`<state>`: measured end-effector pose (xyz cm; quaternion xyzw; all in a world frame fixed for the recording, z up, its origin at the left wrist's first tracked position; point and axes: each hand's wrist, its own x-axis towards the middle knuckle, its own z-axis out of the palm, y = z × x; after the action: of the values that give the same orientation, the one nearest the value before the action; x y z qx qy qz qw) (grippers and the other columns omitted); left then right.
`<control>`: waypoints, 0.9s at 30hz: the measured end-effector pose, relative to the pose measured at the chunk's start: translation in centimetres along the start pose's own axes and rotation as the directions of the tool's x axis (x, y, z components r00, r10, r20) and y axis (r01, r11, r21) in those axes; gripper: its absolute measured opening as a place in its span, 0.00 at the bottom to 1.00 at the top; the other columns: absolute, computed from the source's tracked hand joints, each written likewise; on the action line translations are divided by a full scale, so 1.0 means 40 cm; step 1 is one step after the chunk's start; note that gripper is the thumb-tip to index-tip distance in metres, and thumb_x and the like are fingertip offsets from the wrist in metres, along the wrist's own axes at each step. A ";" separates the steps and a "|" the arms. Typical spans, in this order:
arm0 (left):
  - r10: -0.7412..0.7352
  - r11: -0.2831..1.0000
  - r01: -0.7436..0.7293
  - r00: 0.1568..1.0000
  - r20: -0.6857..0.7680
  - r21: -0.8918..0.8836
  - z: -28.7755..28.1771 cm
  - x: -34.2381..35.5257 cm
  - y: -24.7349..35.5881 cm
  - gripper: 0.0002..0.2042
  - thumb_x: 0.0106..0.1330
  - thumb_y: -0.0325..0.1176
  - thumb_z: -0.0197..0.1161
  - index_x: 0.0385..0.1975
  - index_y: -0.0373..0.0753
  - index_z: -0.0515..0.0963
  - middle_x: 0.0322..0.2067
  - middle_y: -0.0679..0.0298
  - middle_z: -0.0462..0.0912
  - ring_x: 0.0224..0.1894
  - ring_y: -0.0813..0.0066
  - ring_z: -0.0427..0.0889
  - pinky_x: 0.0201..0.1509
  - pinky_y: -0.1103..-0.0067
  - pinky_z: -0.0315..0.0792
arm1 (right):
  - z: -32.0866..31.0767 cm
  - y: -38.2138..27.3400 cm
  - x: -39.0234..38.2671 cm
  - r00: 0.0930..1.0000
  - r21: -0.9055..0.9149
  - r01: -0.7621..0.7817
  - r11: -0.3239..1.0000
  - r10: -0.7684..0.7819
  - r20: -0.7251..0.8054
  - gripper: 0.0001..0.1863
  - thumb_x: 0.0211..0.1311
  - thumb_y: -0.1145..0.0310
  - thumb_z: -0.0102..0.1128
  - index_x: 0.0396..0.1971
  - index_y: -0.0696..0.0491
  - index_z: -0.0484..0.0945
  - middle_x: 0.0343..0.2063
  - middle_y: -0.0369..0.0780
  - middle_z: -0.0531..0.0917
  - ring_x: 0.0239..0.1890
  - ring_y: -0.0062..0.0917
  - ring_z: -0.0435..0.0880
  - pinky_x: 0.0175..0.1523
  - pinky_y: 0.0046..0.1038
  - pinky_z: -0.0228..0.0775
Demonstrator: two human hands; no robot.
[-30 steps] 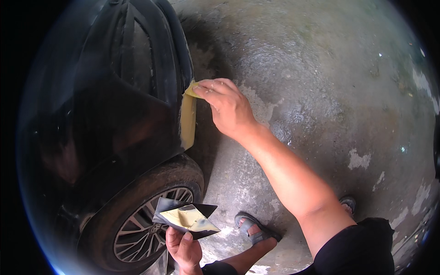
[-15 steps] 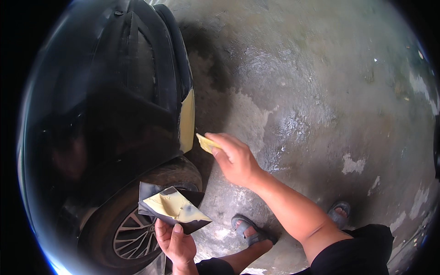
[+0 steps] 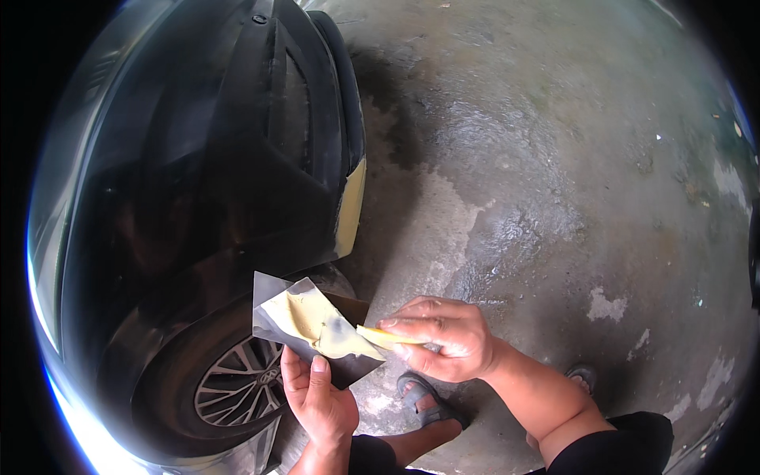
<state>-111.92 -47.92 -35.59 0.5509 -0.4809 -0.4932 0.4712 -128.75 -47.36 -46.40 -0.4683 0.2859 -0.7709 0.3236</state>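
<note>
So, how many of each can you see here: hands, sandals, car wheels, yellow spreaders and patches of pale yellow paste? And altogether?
Hands: 2, left hand and right hand
Sandals: 2, near sandal and partly hidden sandal
Car wheels: 1, wheel
Spreaders: 1, yellow spreader
Paste patches: 2, bumper patch and board patch
Total: 8
</note>
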 end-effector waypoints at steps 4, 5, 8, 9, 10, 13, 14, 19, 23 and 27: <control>0.020 1.000 -0.019 0.998 -0.060 0.014 -0.010 -0.012 0.000 0.23 0.66 0.20 0.52 0.62 0.30 0.61 0.56 0.55 0.73 0.58 0.68 0.72 0.66 0.72 0.60 | 0.028 0.003 -0.030 0.998 -0.012 0.030 0.999 -0.030 0.063 0.18 0.46 0.83 0.64 0.42 0.61 0.80 0.37 0.43 0.84 0.36 0.34 0.84 0.39 0.31 0.78; 0.001 1.000 -0.002 0.998 -0.064 -0.003 -0.013 -0.013 0.001 0.23 0.66 0.19 0.52 0.62 0.29 0.61 0.56 0.55 0.73 0.58 0.68 0.72 0.67 0.72 0.60 | 0.028 0.008 -0.042 0.995 -0.031 0.021 0.999 -0.018 0.099 0.17 0.46 0.82 0.64 0.41 0.60 0.81 0.36 0.43 0.84 0.36 0.33 0.84 0.39 0.31 0.78; -0.038 0.999 0.038 0.999 -0.011 -0.022 -0.022 -0.021 0.001 0.23 0.66 0.19 0.51 0.62 0.30 0.61 0.56 0.56 0.73 0.59 0.68 0.72 0.67 0.71 0.60 | 0.008 0.061 -0.085 0.937 -0.158 -0.045 0.986 0.096 0.335 0.15 0.48 0.79 0.63 0.39 0.58 0.82 0.35 0.43 0.84 0.34 0.31 0.83 0.39 0.29 0.78; -0.049 0.998 0.050 0.999 0.019 -0.024 -0.024 -0.024 0.001 0.23 0.66 0.19 0.51 0.62 0.31 0.61 0.56 0.57 0.73 0.59 0.69 0.72 0.67 0.70 0.61 | -0.004 0.080 -0.099 0.892 -0.218 -0.066 0.974 0.155 0.425 0.14 0.49 0.78 0.63 0.39 0.57 0.83 0.34 0.43 0.84 0.34 0.30 0.83 0.39 0.28 0.78; -0.047 0.999 0.048 0.999 0.026 -0.010 -0.026 -0.027 0.002 0.24 0.65 0.19 0.52 0.62 0.31 0.61 0.57 0.57 0.73 0.59 0.68 0.72 0.68 0.70 0.60 | -0.023 0.102 -0.092 0.870 -0.286 -0.202 0.937 0.306 0.387 0.14 0.54 0.75 0.61 0.42 0.55 0.82 0.36 0.43 0.85 0.36 0.31 0.85 0.40 0.27 0.79; -0.057 0.998 0.055 0.997 0.054 0.028 -0.061 -0.032 -0.004 0.24 0.65 0.19 0.52 0.62 0.30 0.61 0.57 0.56 0.73 0.59 0.68 0.72 0.68 0.70 0.60 | -0.101 0.155 0.015 0.642 -0.203 -0.766 0.610 0.742 -0.191 0.20 0.60 0.69 0.60 0.52 0.57 0.73 0.41 0.50 0.84 0.46 0.38 0.84 0.51 0.34 0.76; -0.072 0.997 0.073 0.994 0.078 -0.004 -0.062 -0.034 -0.005 0.23 0.65 0.18 0.51 0.62 0.30 0.62 0.57 0.56 0.73 0.59 0.67 0.72 0.68 0.70 0.60 | -0.127 0.184 0.048 0.678 -0.326 -0.734 0.596 0.675 -0.292 0.20 0.61 0.70 0.60 0.52 0.58 0.73 0.41 0.47 0.84 0.46 0.28 0.83 0.50 0.29 0.75; -0.097 0.995 0.097 0.992 0.076 0.003 -0.078 -0.045 -0.017 0.22 0.65 0.19 0.52 0.61 0.29 0.63 0.56 0.55 0.73 0.59 0.67 0.73 0.67 0.71 0.62 | -0.172 0.249 0.230 0.945 -0.711 -0.284 0.643 0.312 -0.095 0.12 0.57 0.75 0.60 0.42 0.55 0.80 0.38 0.43 0.83 0.44 0.40 0.79 0.51 0.35 0.71; -0.097 0.995 0.096 0.995 0.037 0.020 -0.079 -0.043 -0.011 0.21 0.66 0.20 0.53 0.59 0.27 0.64 0.54 0.56 0.75 0.56 0.69 0.74 0.64 0.74 0.62 | -0.155 0.291 0.313 0.988 -0.814 -0.039 0.580 0.145 0.057 0.12 0.55 0.77 0.57 0.39 0.51 0.82 0.35 0.39 0.82 0.43 0.36 0.76 0.50 0.37 0.69; -0.108 0.994 0.108 0.994 0.018 0.034 -0.097 -0.044 -0.011 0.21 0.66 0.20 0.53 0.59 0.27 0.64 0.53 0.56 0.75 0.56 0.69 0.74 0.64 0.74 0.62 | -0.128 0.282 0.363 0.962 -0.871 0.003 0.491 0.236 0.137 0.16 0.52 0.80 0.54 0.39 0.49 0.83 0.36 0.37 0.81 0.46 0.33 0.74 0.51 0.35 0.66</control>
<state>-108.13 -45.93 -35.59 0.5789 -0.4632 -0.5154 0.4297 -135.91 -64.87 -49.02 -0.6350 0.6231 -0.4379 0.1293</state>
